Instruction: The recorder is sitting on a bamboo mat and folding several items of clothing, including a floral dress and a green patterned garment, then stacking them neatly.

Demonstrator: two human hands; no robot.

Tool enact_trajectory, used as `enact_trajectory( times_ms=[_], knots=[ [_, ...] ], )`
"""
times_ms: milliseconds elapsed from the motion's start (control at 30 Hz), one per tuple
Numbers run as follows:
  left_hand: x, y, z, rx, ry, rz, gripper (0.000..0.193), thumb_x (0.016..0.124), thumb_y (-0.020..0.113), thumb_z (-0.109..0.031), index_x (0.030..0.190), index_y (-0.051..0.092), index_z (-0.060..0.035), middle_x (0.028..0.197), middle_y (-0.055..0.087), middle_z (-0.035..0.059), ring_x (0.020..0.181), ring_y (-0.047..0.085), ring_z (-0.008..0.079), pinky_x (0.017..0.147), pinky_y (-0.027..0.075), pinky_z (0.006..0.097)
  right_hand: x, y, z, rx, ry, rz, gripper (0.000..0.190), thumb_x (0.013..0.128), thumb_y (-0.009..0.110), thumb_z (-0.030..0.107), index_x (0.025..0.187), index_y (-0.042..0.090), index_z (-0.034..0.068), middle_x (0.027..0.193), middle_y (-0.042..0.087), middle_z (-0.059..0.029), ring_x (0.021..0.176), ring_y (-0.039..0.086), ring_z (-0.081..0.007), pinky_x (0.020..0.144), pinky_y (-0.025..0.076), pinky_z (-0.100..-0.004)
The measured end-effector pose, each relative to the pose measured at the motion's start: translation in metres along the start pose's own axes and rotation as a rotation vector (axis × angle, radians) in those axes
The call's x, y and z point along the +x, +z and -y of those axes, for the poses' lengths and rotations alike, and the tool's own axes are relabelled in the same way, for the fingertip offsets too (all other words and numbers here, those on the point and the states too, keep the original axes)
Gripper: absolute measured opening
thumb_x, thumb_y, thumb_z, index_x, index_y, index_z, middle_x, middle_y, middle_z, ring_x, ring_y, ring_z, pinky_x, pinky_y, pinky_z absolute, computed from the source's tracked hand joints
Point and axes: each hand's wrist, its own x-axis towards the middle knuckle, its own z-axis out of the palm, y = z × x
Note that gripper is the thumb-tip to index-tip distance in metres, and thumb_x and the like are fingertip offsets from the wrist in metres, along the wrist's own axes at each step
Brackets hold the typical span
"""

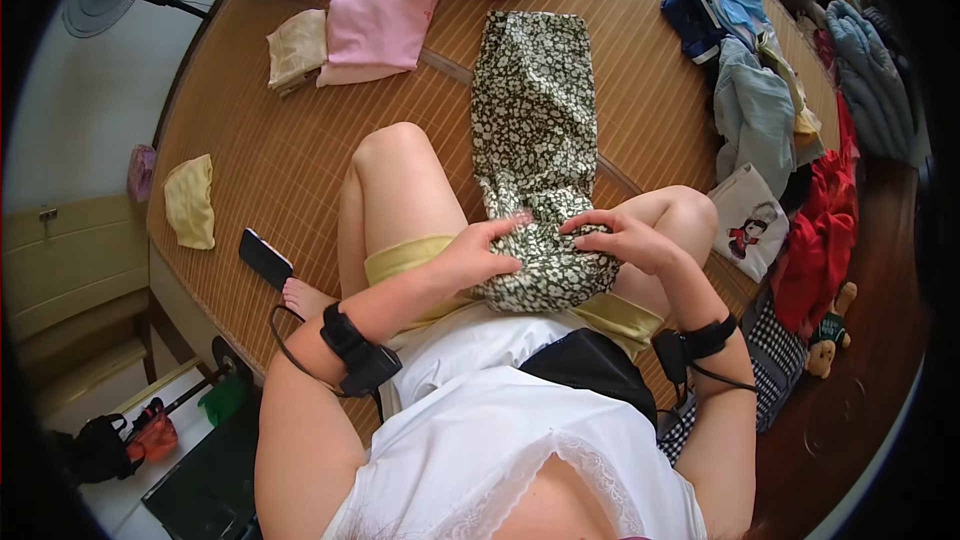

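A dark green garment with a white floral print (534, 90) lies lengthwise between my bent knees. Its far part is flat on the mat, while the near end is bunched and folded over in my lap. My left hand (491, 247) grips the bunched cloth from the left, thumb nearest me and fingertips slightly blurred. On the right side of the same fold, my right hand (626, 238) holds the cloth with bent fingers. A small gap of fabric shows between the two hands.
Beyond my left knee lie a folded pink garment (382, 15) and a folded cream cloth (297, 51). A smartphone (265, 259) and yellow cloth (189, 202) are at left. Denim (752, 94), a white printed cloth (750, 223) and red clothing (814, 247) line the bamboo mat's right side.
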Motion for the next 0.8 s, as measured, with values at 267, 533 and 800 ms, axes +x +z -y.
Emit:
enact_trajectory(
  times_ms=[267, 533, 800],
  knots=[
    [0.069, -0.081, -0.073, -0.851, -0.024, 0.303, 0.023, 0.084, 0.05, -0.016, 0.1, 0.056, -0.0006, 0.094, 0.062, 0.0088, 0.083, 0.062, 0.0165, 0.077, 0.051, 0.0313, 0.04, -0.074, 0.038, 0.918, -0.066, 0.13, 0.045, 0.093, 0.037, 0.039, 0.113, 0.053, 0.002, 0.1, 0.063, -0.01, 0.08, 0.064, -0.0165, 0.06, 0.054, -0.0269],
    [0.2, -0.148, -0.075, -1.286, 0.046, 0.549, 0.061, 0.092, 0.035, -0.044, 0.127, 0.03, 0.0057, 0.121, 0.044, 0.0271, 0.102, 0.055, 0.0368, 0.066, 0.057, 0.037, 0.144, -0.139, 0.066, 1.308, -0.237, 0.213, 0.066, 0.094, 0.031, 0.043, 0.131, 0.02, -0.011, 0.132, 0.035, -0.0241, 0.105, 0.056, -0.0275, 0.05, 0.055, -0.0189],
    [0.23, -0.152, -0.062, -1.25, -0.049, 0.332, 0.061, 0.091, 0.038, -0.039, 0.128, 0.025, 0.0075, 0.121, 0.041, 0.0328, 0.094, 0.058, 0.0391, 0.057, 0.059, 0.0317, 0.162, -0.145, 0.055, 1.181, -0.223, 0.052, 0.055, 0.093, 0.037, 0.027, 0.131, 0.015, -0.006, 0.121, 0.046, -0.0277, 0.099, 0.059, -0.0296, 0.054, 0.057, -0.0219]
  ],
)
